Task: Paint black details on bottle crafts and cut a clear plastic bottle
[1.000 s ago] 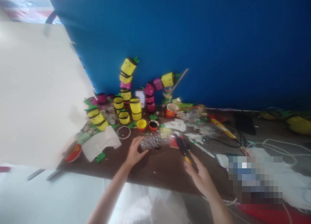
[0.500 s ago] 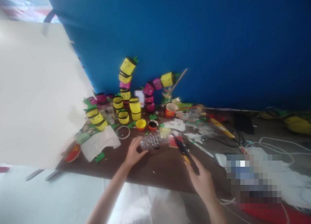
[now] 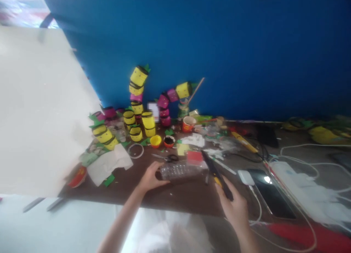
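A clear ribbed plastic bottle point(image 3: 179, 171) lies sideways on the brown table, its left end between the thumb and fingers of my left hand point(image 3: 150, 178). My right hand point(image 3: 233, 200) is closed round a long black-and-yellow tool point(image 3: 216, 174) that looks like a utility knife; blur hides its details. The tool's far tip points up and left, close to the right end of the bottle. Just behind the bottle are a red square piece point(image 3: 194, 158) and scissors point(image 3: 171, 158) with dark handles.
Yellow cup-like pieces point(image 3: 148, 125) and magenta ones point(image 3: 164, 112) stand at the back against a blue panel point(image 3: 205, 44). A phone point(image 3: 271, 192), white charger point(image 3: 246, 177), power strip point(image 3: 304, 191) and cables lie right. Small bowls point(image 3: 155, 141) and crumpled paper point(image 3: 109, 163) sit further back and left.
The view has shifted, so most things sit further left. The bottle has come nearer to me, and the scissors behind it now show. Both hands keep their holds.
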### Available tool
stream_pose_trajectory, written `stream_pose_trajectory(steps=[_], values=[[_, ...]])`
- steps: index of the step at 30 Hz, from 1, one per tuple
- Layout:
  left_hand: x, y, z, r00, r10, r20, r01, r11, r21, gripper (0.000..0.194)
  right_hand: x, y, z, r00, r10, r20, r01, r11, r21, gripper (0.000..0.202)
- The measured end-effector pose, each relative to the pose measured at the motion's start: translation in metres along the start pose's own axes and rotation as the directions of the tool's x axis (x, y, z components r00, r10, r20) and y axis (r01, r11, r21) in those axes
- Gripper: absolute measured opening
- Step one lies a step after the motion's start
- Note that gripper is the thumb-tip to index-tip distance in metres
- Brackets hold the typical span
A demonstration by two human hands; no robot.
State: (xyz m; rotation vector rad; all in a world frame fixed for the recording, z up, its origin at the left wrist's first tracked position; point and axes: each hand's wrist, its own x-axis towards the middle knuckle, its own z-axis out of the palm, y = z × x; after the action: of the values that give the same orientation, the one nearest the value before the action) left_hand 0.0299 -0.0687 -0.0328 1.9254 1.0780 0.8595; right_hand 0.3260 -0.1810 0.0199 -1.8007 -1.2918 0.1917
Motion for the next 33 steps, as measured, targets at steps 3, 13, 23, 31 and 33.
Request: stream_pose_trajectory(steps=[3, 13, 23, 31, 33], values=[[0.003, -0.006, 0.003, 0.998, -0.008, -0.068, 0.01, 0.999, 0.039, 0.067, 0.001, 0.002, -0.001, 1.0, -0.004, 0.004, 0.004, 1.0, -0.001, 0.044], [0.01, -0.008, -0.002, 0.948, -0.088, -0.305, 0.061, 0.993, -0.096, 0.063, -0.001, -0.007, -0.002, 0.996, 0.081, 0.044, -0.084, 0.994, 0.066, 0.046], [0.007, -0.008, -0.008, 0.991, 0.054, -0.121, -0.054, 0.999, 0.002, 0.059, -0.005, -0.005, -0.008, 0.988, 0.106, 0.114, -0.117, 0.989, 0.092, 0.049], [0.006, -0.012, -0.004, 0.978, 0.079, -0.193, -0.064, 0.994, 0.086, 0.054, -0.011, -0.015, 0.0, 0.957, -0.086, 0.276, 0.065, 0.994, 0.086, 0.043], [0.006, -0.012, -0.004, 0.976, 0.084, -0.2, -0.06, 0.991, 0.121, 0.054, -0.012, -0.016, 0.004, 0.949, -0.106, 0.298, 0.082, 0.992, 0.091, 0.042]])
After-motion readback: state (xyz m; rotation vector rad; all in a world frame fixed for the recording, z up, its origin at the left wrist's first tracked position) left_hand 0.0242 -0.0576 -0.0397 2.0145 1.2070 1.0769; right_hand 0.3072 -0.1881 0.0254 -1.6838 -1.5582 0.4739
